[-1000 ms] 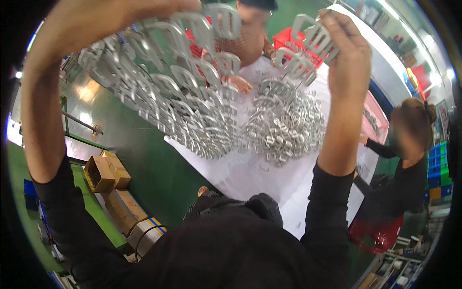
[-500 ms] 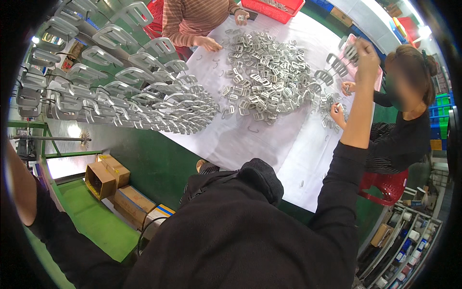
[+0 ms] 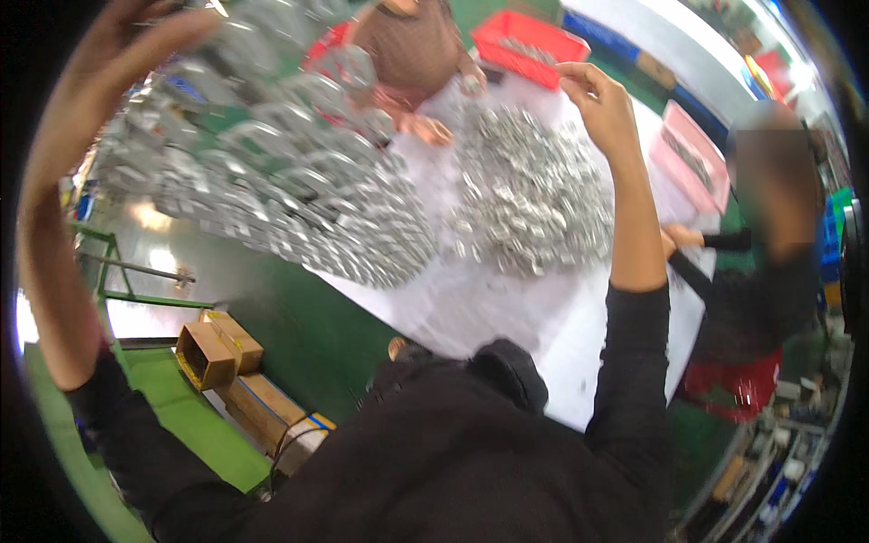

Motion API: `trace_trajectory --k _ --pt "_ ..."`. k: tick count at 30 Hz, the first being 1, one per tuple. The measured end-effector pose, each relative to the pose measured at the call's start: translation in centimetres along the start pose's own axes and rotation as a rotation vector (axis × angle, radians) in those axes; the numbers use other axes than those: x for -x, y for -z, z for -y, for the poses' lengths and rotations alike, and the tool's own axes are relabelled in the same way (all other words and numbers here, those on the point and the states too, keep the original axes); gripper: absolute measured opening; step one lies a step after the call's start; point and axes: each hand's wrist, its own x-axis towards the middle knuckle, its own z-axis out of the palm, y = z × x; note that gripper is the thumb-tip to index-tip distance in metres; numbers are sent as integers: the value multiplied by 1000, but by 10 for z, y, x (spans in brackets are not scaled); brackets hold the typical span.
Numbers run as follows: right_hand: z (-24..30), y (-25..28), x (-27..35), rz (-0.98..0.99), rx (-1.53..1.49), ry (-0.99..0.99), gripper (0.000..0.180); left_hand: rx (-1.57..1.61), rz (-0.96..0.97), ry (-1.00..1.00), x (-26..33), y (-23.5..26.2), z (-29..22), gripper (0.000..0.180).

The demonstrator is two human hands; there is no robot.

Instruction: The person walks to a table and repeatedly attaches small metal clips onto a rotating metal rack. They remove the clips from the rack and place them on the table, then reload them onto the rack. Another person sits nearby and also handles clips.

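Note:
Raised at the upper left, my left hand has its thumb stretched away from the fingers, which are partly cut off by the picture's edge. It is beside a dense hanging array of grey metal buckles, and I see nothing held in it. My right hand is lifted over the right side of the table, its fingers loosely bent with a gap to the thumb and no object visible between them. Below and left of it lies a large heap of loose metal buckles on the white tabletop. Motion blurs the picture.
A red basket and a pink basket hold metal pieces. One person is across the table, another at the right. Cardboard boxes stand at lower left, a parts rack at lower right.
My left hand has risen into view beside the hanging buckles. My right hand has moved left, and the string of buckles beside it no longer shows there. The view has shifted.

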Motion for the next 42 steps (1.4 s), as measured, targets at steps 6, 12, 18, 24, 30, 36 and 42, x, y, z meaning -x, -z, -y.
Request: trace_trajectory --k 6,12,18,24,30,36,42 --pt "183 -26 -20 114 -733 337 24 104 82 -17 -18 2 -39 59" --pt "223 -38 -32 190 -720 313 24 31 -1 -85 -10 10 -45 49" --pt "224 -53 -40 200 -589 294 21 55 13 -228 -10 13 -41 53" --pt "225 -61 -33 11 -659 328 15 10 55 -184 -7 13 -46 55" --pt "219 -53 -32 -39 -757 313 13 3 52 -223 -11 12 -50 56" --pt "187 -45 -25 33 -715 298 14 -11 34 -220 -7 9 -48 55" --pt "200 -45 -11 180 -885 252 16 13 -66 -226 -7 8 -53 52"
